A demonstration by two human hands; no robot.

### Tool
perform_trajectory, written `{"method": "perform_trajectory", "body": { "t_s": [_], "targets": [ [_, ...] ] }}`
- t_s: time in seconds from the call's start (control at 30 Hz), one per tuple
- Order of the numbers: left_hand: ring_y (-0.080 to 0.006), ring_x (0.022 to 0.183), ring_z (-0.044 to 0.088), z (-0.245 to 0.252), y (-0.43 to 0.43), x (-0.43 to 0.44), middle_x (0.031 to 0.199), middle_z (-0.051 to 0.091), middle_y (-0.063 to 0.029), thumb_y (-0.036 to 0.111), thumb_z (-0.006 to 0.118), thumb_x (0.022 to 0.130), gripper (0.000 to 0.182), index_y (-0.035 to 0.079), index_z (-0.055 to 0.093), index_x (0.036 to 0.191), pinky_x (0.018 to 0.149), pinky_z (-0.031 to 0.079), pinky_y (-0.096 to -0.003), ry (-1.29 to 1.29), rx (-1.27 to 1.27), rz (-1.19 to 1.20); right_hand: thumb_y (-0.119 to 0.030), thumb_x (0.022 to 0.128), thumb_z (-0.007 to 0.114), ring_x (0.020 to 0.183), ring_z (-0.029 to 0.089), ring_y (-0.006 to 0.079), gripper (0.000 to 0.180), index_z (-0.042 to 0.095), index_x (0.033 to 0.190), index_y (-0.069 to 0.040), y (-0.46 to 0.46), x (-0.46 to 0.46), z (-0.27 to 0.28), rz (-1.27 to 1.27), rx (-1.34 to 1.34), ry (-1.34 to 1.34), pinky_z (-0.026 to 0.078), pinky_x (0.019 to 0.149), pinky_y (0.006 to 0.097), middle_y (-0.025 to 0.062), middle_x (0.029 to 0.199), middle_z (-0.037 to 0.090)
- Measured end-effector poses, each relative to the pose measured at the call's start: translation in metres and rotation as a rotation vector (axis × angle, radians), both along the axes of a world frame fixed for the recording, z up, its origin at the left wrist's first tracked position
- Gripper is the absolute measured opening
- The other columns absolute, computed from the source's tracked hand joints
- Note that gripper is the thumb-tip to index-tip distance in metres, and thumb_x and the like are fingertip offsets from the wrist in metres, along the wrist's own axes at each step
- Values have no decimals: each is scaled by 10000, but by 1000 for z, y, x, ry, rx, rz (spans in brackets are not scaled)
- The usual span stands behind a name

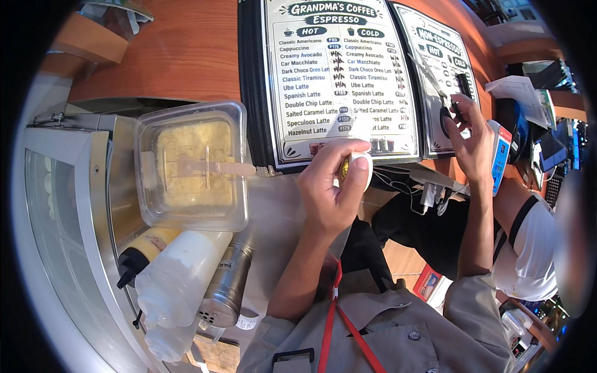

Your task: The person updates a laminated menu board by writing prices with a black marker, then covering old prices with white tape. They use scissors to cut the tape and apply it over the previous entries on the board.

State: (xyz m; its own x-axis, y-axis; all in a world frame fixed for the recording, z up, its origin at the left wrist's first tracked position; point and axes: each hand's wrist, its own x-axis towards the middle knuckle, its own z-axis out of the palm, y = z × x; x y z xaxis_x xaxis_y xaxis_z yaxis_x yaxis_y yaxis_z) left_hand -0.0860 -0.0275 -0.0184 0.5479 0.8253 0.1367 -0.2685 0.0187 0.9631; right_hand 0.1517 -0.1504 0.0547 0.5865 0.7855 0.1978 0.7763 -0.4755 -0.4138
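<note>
In my left hand [333, 186] is a roll of white tape [368, 175], its yellow printed core partly hidden by my fingers. This hand is over the lower edge of the larger menu page [317, 88], which bears printed drinks and prices. My right hand [473, 140] has its thumb and fingers around the black handles of a pair of scissors [443, 105]. The scissor blades point away from me across the smaller menu page [436, 51]. A black marker [463, 86] lies close to my right fingertips, partly over that page.
At left, a clear plastic container [238, 196] of pale yellow crumbs has a tan strip across it. Nearby are squeeze bottles [182, 270] and a metal shaker [226, 284]. A card terminal [501, 154] and another person's white sleeve [531, 252] are at right, with white cables [396, 184] below the counter.
</note>
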Motion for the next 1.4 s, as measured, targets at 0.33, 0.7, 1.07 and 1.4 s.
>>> {"method": "perform_trajectory", "body": {
  "t_s": [0.33,0.7,1.07,1.4],
  "targets": [
    [-128,692,633,2,1,-7,963,721,-146,150,568,947,275,-72,696,1045,613,489,-248,-96,270,-43,-211,873,782,721,647,287,202,724,896,-19,84,-55,0,243,126,183,513,696,394,127,808,684],
    [-277,880,716,-17,-15,-27,950,735,-177,160,636,879,267,-53,718,1017,814,562,-370,-119,152,-131,-436,760,841,708,575,331,486,563,719,-40,117,-54,-16,360,-51,14,451,709,434,92,665,563],
    [-211,760,672,-20,-11,-33,989,704,-189,191,582,931,326,-64,688,1103,687,547,-319,-193,151,-26,-163,846,820,810,640,168,196,690,918,-34,85,-31,-11,311,171,175,505,733,314,71,839,684],
    [-148,764,586,-10,-18,-23,1012,659,-148,31,546,957,228,-30,724,1087,615,480,-275,-109,331,11,-78,882,702,921,725,362,477,628,1352,-54,-40,40,-29,-424,-192,-198,555,812,436,224,1044,736]
  ]
}}
